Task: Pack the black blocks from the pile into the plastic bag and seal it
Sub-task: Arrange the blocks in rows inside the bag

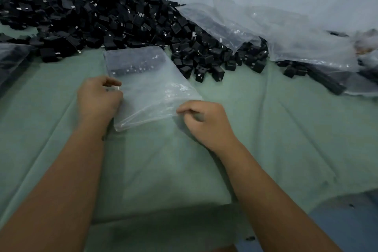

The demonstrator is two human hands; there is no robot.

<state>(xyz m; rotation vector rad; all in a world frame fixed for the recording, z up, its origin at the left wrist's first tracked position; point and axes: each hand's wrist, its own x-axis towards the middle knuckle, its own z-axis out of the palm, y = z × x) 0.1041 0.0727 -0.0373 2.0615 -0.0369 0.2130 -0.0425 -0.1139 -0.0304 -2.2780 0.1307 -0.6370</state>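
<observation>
On the green cloth (266,129), the left hand (98,98) and right hand (206,122) pinch the plastic bag (151,92); loose fingers could spill its black blocks (131,67).

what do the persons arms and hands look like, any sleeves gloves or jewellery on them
Both forearms are bare as far as the frame shows: no sleeves in view. The left hand and right hand wear no gloves, and no rings, watch or bracelet show. A small dark mark sits at the left wrist; too small to identify.
</observation>
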